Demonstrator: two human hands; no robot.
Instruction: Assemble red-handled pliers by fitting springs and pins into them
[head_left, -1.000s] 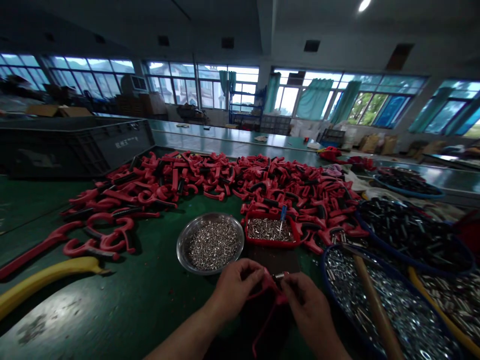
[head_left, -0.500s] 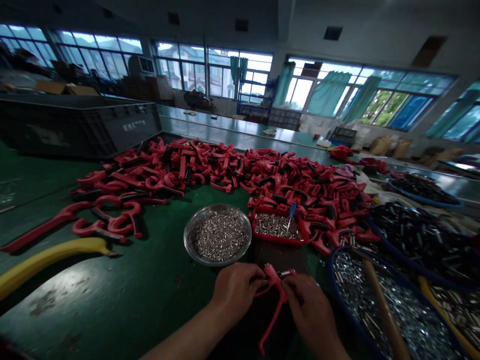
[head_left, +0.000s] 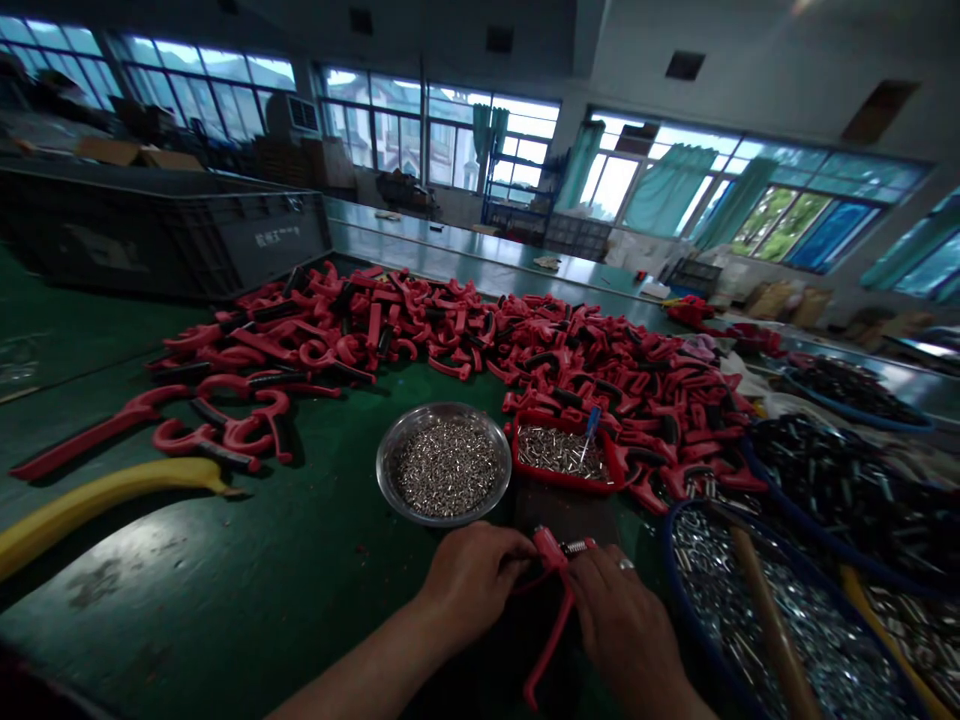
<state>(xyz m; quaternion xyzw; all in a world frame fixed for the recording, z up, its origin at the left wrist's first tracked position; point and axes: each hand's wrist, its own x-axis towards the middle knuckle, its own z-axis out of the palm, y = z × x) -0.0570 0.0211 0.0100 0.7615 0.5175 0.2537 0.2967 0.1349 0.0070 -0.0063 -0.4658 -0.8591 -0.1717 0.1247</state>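
Note:
Both hands hold one red tool handle (head_left: 552, 632) low in the middle of the view, over a dark block (head_left: 564, 509). Its long thin arm hangs down toward the front edge. My left hand (head_left: 466, 578) is closed, pinching the piece from the left with thumb and forefinger. My right hand (head_left: 628, 618), with a ring on one finger, is closed on its right side. Between the hands a small coil spring (head_left: 576, 547) sticks out rightward from the handle's top. The right fingertips partly cover the joint there.
Beyond the hands stand a steel bowl (head_left: 380, 470) of small metal pins and a red tray (head_left: 619, 470) of pins with a blue-handled screwdriver (head_left: 592, 425). A heap of red handles (head_left: 450, 310) lies behind. A hammer (head_left: 772, 620) rests across a blue-rimmed basket (head_left: 670, 545) at right; a banana (head_left: 112, 500) lies left.
The view has shifted a little, so the scene sits slightly further right. My right fingers have moved slightly over the handle, and the ring shows more clearly. Both hands keep their hold.

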